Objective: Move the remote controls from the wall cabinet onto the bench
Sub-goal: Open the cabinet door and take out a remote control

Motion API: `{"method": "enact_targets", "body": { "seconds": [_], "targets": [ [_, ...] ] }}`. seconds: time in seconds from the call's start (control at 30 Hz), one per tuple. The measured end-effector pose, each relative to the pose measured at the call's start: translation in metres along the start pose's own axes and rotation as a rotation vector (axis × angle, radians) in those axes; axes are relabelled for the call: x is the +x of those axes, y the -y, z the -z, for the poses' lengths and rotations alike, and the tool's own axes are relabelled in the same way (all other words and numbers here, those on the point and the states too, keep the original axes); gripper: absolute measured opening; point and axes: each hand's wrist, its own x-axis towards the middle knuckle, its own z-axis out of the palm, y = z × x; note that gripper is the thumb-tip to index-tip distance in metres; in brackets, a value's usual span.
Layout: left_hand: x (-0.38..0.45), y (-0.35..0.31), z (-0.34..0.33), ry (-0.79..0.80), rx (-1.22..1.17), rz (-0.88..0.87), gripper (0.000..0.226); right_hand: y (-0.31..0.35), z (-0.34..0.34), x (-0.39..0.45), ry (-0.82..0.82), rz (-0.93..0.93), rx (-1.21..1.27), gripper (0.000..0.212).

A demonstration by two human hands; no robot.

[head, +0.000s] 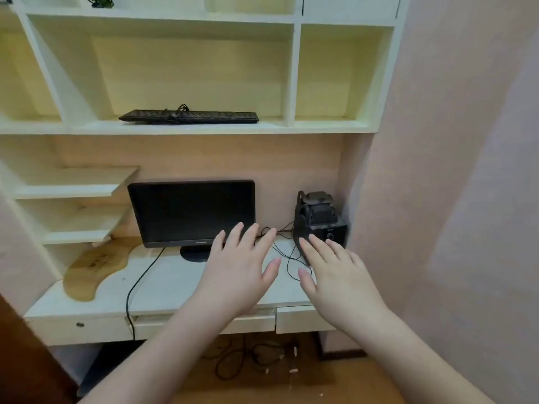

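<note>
both hands, left hand (239, 266) and right hand (335, 272), fingers spread, holding nothing. no remotes visible; keyboard (189, 116) on cabinet (180, 128) shelf above fingertips. progress: cannot tell.

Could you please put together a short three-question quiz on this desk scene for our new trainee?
1. True or false: the left hand is holding a remote control.
2. Where does the black keyboard lie? A) on the desk B) on a wall cabinet shelf C) on the floor
3. Fill in: the black device near the right hand stands to the ____ of the monitor.

Key: 1 false, both hands are open and empty; 2 B; 3 right.
</note>
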Motion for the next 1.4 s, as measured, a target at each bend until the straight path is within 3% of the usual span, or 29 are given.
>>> {"method": "enact_targets", "body": {
  "seconds": [0.07,0.13,0.2,0.43,0.73,0.87,1.07,1.4],
  "targets": [
    [0.016,0.008,0.000,-0.016,-0.011,-0.030,0.058,-0.003,-0.001,0.017,0.121,0.008,0.026,0.058],
    [0.036,0.014,-0.001,-0.057,0.021,-0.066,0.065,-0.014,-0.003,0.037,0.132,0.031,0.023,0.053],
    [0.056,0.014,-0.003,-0.085,0.037,-0.099,0.072,-0.023,-0.010,0.057,0.096,0.028,-0.003,0.049],
    [0.140,-0.006,-0.001,-0.189,0.114,-0.101,0.052,-0.081,-0.010,0.129,-0.022,0.007,-0.056,0.041],
    [0.249,-0.054,0.028,-0.299,0.182,-0.252,0.048,-0.165,0.023,0.225,-0.134,0.013,0.018,0.057],
    [0.280,-0.056,0.051,-0.350,0.078,-0.199,0.057,-0.182,0.036,0.260,-0.164,0.078,0.030,0.063],
    [0.318,-0.041,0.077,-0.416,0.052,-0.188,0.066,-0.187,0.049,0.301,-0.171,0.139,0.000,0.051],
    [0.351,0.026,0.127,-0.534,0.129,-0.296,0.064,-0.124,0.081,0.359,-0.318,0.140,-0.089,0.052]
  ]
}}
